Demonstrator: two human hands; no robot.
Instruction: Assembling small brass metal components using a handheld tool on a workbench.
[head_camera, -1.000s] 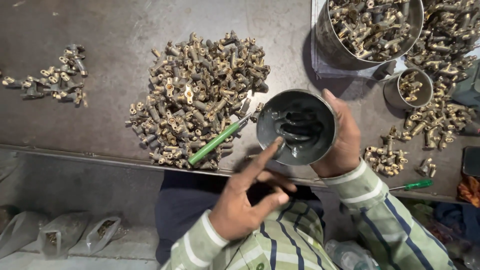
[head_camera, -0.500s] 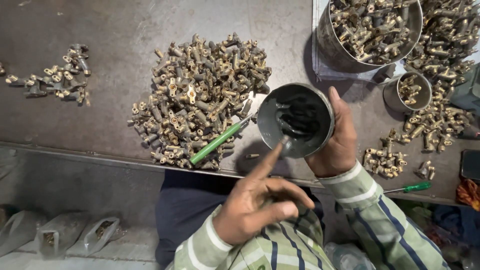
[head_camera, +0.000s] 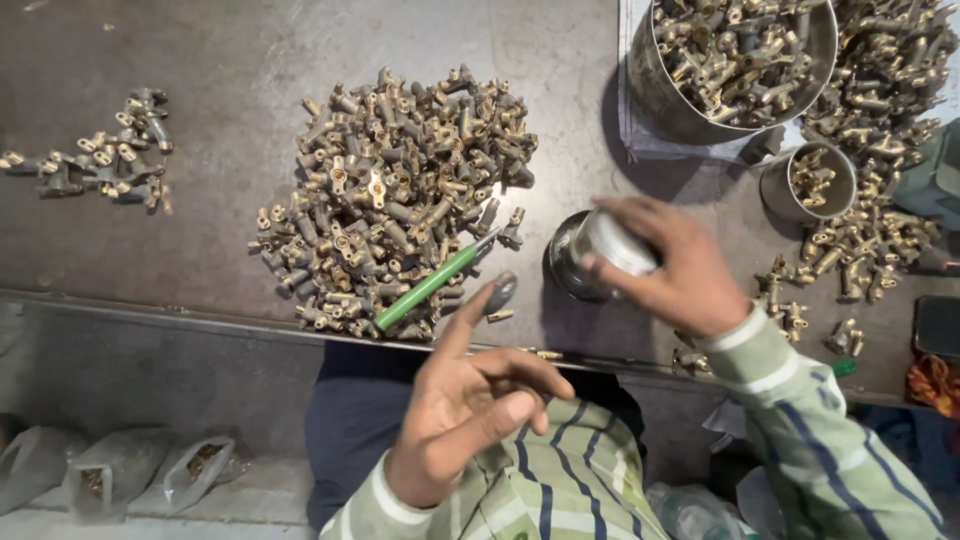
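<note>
Dark metal surface (head_camera: 250, 60), worn; we log the following.

1. Brass fittings heap (head_camera: 395, 200), centre. Green-handled tool (head_camera: 430, 285) lies at its 5 o'clock edge.
2. Small fittings cluster (head_camera: 100, 160), at 9 o'clock from the heap, well apart.
3. Large steel bowl (head_camera: 660, 110) of fittings at 1 o'clock; small cup (head_camera: 815, 180) just beside it, loose fittings around.
4. Tin (head_camera: 590, 255), small and round, at 3 o'clock from the heap. Our right hand (head_camera: 670, 265) grips it from above, fingers curled round its rim, the tin tilted on its side.
5. Left hand (head_camera: 470, 400), at the near edge: forefinger out, its tip coated in dark grease, other fingers loosely bent, holding nothing.

Risk, as we judge it: the tilted tin could slip or shed its contents; the greased fingertip could smear the sleeve.

Change from half a second ago: the tin then faced up, open, cradled from the side; the forefinger was dipped in it.
</note>
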